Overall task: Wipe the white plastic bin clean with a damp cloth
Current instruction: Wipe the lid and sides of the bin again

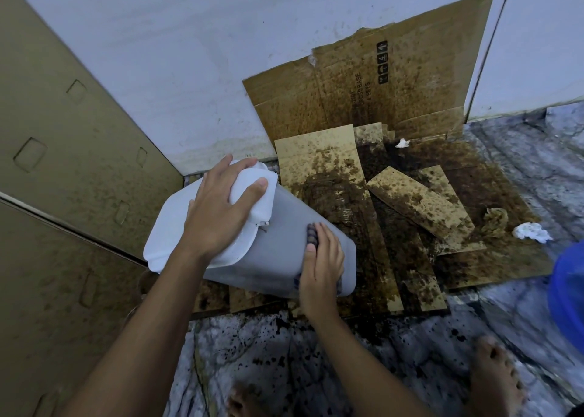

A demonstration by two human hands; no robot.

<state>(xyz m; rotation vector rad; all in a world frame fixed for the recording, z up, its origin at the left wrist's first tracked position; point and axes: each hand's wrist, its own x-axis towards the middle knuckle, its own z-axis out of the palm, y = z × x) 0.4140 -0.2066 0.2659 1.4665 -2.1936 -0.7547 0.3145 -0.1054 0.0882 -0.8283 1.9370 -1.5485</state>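
White plastic bin (pixel 278 255) lies tilted on its side above the stained cardboard sheets (pixel 410 214) spread on the floor, its lidded top toward the left and its base toward the right. Our left hand (pixel 221 208) grips the lid end, fingers spread over the white top and the thumb curled round its upper edge. Our right hand (pixel 322 268) lies flat on the bin's grey-looking side wall and presses a dark patterned cloth (pixel 312 236) against it; the cloth bunches up at the fingertips.

On the left, tall brown cardboard panels (pixel 63 163) stand close beside the bin's lid end, so that side is tight. Behind the bin the white wall (pixel 158 68) meets the floor, and a flattened carton (pixel 395 78) leans against it. To the right the cardboard runs on, with a crumpled white tissue (pixel 532 231) near its far edge and a smaller scrap (pixel 402 143) by the leaning carton. A blue container (pixel 568 290) is cut off by the right edge of the view. The marbled floor (pixel 474 337) in front is spattered with dark spots, and our bare feet (pixel 496 372) stand on it.

The bin's opening faces away from us, so we cannot tell what is inside; the blue container's inside is not visible either.
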